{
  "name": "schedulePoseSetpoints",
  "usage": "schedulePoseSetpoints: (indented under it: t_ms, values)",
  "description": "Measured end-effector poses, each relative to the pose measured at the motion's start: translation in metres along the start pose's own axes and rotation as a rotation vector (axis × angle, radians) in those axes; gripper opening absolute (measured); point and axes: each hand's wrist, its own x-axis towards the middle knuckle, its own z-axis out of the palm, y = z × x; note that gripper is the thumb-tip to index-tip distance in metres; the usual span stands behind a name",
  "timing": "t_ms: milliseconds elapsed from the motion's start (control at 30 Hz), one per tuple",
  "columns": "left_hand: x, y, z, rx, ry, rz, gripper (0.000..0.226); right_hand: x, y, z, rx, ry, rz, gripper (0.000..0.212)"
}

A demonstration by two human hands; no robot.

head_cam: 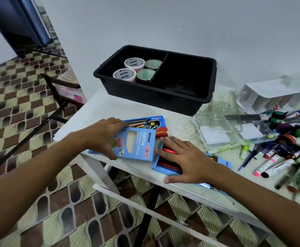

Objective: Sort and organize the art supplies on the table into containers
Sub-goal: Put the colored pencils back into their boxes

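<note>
My left hand (102, 135) grips a blue Ninso neon coloured pencil box (136, 144) by its left edge, near the table's front edge. My right hand (184, 159) lies flat, fingers spread, on an open blue pencil box (165, 164) showing red and dark pencils. Behind them lie another blue pencil box (150, 123) and a red box (161, 134). A black divided bin (190, 101) at the back holds several tape rolls (135, 63) in its left compartment. Its right compartment looks bare.
A heap of markers, pens and paint tubes (284, 148) covers the table's right side. Clear plastic containers (222, 127) sit left of the heap, and a white divided organizer (270, 97) stands behind it. The white table (95, 111) ends at left over patterned floor.
</note>
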Motion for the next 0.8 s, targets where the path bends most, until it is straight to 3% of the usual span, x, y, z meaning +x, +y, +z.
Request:
schedulePoseSetpoints:
  t_ms: [200, 500, 800]
  values:
    - [0.001, 0.002, 0.006, -0.041, 0.000, 0.043, 0.105, -0.010, 0.000, 0.008, -0.139, 0.079, -0.023, 0.069]
    - [0.002, 0.006, 0.009, -0.020, -0.023, 0.083, 0.105, -0.023, 0.000, 0.008, -0.080, 0.252, -0.168, 0.059]
    - [0.001, 0.020, 0.011, 0.014, -0.064, 0.121, 0.108, -0.025, 0.000, 0.007, -0.024, 0.216, -0.192, 0.058]
